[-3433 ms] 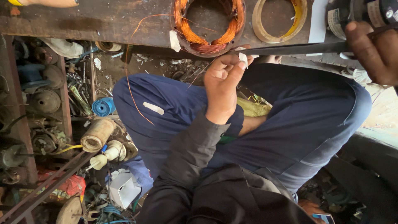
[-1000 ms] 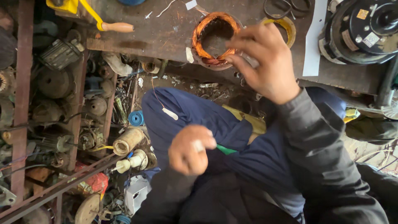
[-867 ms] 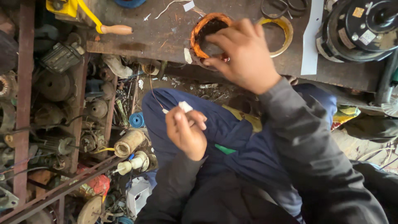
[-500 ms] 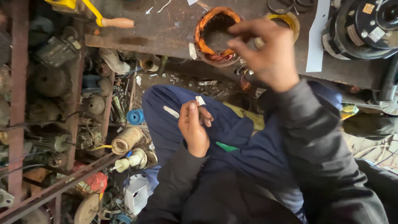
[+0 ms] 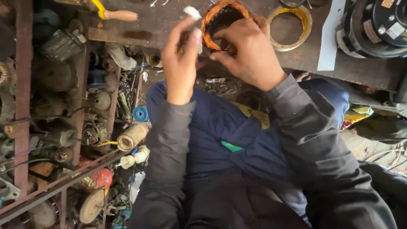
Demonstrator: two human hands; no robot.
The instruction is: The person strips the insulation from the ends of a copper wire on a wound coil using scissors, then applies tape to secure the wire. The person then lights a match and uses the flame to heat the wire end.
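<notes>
A dark workbench [image 5: 169, 25] holds a copper-wound motor stator [image 5: 212, 19] at its near edge. The right hand [image 5: 250, 53] curls around the stator's front, gripping it — the left hand [image 5: 180, 59] beside it pinches a small white strip [image 5: 191, 12].

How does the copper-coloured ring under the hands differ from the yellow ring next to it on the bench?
The copper-wound ring is thick, bundled wire; the yellow ring is thin and flat. The right hand touches the copper one, with the left hand beside it; the yellow ring lies untouched. Both are round and lie on the workbench.
</notes>
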